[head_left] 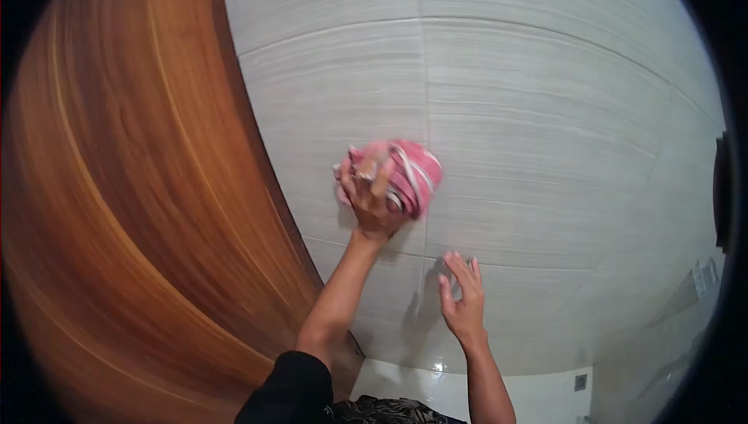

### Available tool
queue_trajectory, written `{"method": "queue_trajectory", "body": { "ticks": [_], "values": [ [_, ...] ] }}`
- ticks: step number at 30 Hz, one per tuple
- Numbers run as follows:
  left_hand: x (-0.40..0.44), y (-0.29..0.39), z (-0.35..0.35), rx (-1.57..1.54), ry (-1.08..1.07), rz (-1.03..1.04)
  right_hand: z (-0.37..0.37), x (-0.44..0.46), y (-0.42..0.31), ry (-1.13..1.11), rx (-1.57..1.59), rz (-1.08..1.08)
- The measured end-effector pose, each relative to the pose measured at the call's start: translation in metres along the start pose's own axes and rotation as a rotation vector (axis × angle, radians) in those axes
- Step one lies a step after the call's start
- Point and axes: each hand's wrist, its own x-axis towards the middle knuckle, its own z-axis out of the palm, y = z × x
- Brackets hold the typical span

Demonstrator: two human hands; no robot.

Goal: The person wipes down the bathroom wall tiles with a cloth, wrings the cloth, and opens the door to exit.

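The left hand [372,210] grips a bunched pink-and-white cloth [423,178] at the grey tiled wall [538,144]; the right hand [465,307], fingers parted, is raised nearer and to the right, apart from it. A wooden door [132,190] stands on the left.

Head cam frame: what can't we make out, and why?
All in the head view:
- Wall-facing side of the pink cloth: hidden by its own folds.
- Left grip, fingertips: blurred.
- Right grip, touching the tiled wall or not: can't tell from this angle.
- Dark object, far right: cut off by the lens border.
- Small floor square: too small to identify.
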Motion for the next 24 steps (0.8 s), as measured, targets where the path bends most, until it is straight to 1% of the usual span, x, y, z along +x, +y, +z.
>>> {"method": "queue_trajectory", "body": {
  "ticks": [1, 2, 3, 4, 5, 6, 7, 9, 10, 12, 13, 15, 17, 19, 21, 22, 24],
  "values": [
    [0.004, -0.005, 0.002, 0.018, 0.004, -0.016, -0.004, -0.006, 0.005, -0.004, 0.027, 0.016],
    [0.008, -0.009, 0.008, 0.048, 0.072, -0.134, -0.008, -0.011, 0.007, -0.026, 0.023, 0.009],
    [0.02, -0.009, 0.011, 0.077, 0.14, -0.252, -0.012, -0.015, 0.01, -0.019, 0.085, 0.107],
    [0.036, -0.004, 0.014, 0.094, 0.147, -0.272, -0.016, -0.016, 0.012, -0.014, 0.144, 0.202],
    [0.053, 0.004, 0.018, 0.071, 0.18, -0.391, -0.018, -0.017, 0.013, -0.012, 0.201, 0.299],
    [0.061, 0.009, 0.023, 0.049, 0.217, -0.506, -0.018, -0.017, 0.013, -0.04, 0.196, 0.289],
    [0.059, 0.01, 0.028, 0.072, 0.225, -0.52, -0.016, -0.018, 0.01, -0.026, 0.307, 0.411],
    [0.054, 0.009, 0.034, 0.034, 0.166, -0.133, -0.009, -0.018, 0.0, 0.01, 0.519, 0.671],
    [0.05, 0.012, 0.034, 0.051, 0.162, -0.152, -0.008, -0.015, -0.009, -0.014, 0.51, 0.676],
    [0.039, 0.018, 0.029, -0.143, 0.13, -0.012, -0.011, 0.002, -0.03, 0.125, 0.603, 0.519],
    [0.028, 0.018, 0.026, -0.121, 0.125, -0.034, -0.013, 0.011, -0.041, 0.192, 0.654, 0.438],
    [0.012, 0.017, 0.018, -0.158, 0.103, -0.066, -0.038, 0.033, -0.068, 0.229, 0.594, 0.196],
    [-0.001, 0.015, 0.012, -0.15, 0.083, -0.092, -0.068, 0.06, -0.071, 0.158, 0.602, -0.266],
    [-0.011, 0.013, 0.009, -0.163, 0.068, -0.103, -0.096, 0.085, -0.09, 0.218, 0.511, -0.44],
    [-0.021, 0.01, 0.004, -0.17, 0.061, -0.128, -0.118, 0.102, -0.108, 0.258, 0.352, -0.586],
    [-0.026, 0.007, 0.004, -0.165, 0.064, -0.131, -0.128, 0.11, -0.107, 0.251, 0.353, -0.59],
    [-0.036, 0.003, 0.002, -0.159, 0.084, -0.145, -0.152, 0.132, -0.103, 0.305, 0.22, -0.716]
  ]
}}
